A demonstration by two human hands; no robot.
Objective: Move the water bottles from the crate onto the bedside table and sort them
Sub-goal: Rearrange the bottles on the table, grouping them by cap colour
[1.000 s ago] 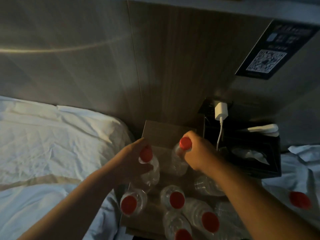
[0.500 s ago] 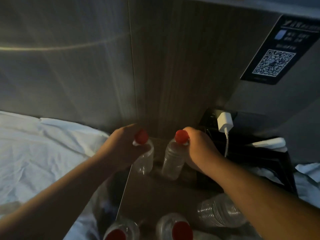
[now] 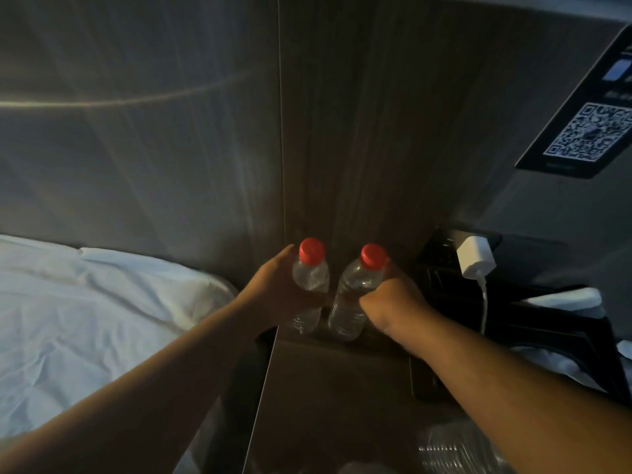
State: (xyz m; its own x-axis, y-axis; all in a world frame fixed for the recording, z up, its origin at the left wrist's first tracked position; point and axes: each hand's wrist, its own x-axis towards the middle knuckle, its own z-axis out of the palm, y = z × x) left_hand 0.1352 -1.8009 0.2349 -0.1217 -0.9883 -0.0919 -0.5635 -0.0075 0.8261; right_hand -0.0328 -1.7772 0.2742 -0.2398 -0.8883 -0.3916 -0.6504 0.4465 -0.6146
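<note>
Far: the wood wall panel point(image 3: 359, 148) shuts off the back; the left bottle point(image 3: 309, 278) and right bottle point(image 3: 355, 292) are close together just before it, gripped by the left hand point(image 3: 273, 295) and right hand point(image 3: 393, 302).
Middle: the bare bedside table point(image 3: 342, 388) top lies open between the forearms.
Right: a black tray point(image 3: 547, 323), a charger point(image 3: 476, 256) and its cable point(image 3: 484, 302) crowd the edge.
Left: the bed point(image 3: 85, 319) lies beside the table.
Near right: a blurred clear bottle point(image 3: 455, 449).

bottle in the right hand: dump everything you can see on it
The right-hand bottle is clear ribbed plastic with a red cap, no label visible. It tilts, cap leaning right, base low at the back of the bedside table; whether it rests on the top is unclear. The right hand grips its body from the right, fingers curled round it. The other bottle is close on its left, a narrow gap between.
</note>
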